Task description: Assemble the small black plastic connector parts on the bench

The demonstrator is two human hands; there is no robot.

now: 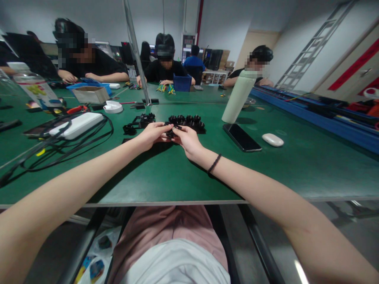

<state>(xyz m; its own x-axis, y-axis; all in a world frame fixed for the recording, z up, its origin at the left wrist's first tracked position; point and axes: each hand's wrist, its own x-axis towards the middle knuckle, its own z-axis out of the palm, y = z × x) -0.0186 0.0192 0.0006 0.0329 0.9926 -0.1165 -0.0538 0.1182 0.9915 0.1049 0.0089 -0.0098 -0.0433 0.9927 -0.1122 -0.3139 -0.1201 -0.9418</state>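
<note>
Both hands meet over the green table [183, 173], with fingers closed on one small black part [171, 134]. My left hand [155, 135] pinches it from the left, thumb on top. On the other side my right hand [188, 139] grips it, a dark braided band around the wrist. Fingers cover most of the part, so its exact kind is hidden. Just behind the hands stands a cluster of similar black parts [189, 120] in rows. More loose black pieces [145, 119] lie beyond my left hand, one of them [129, 129] nearer the forearm.
Right of my hands are a black phone [242, 137], a white oval case [272, 139] and a pale green bottle [239, 96]. A white power box [76, 125] with looped black cable [89, 148] lies left. A metal pole [136, 51] rises behind. Several people sit across the table.
</note>
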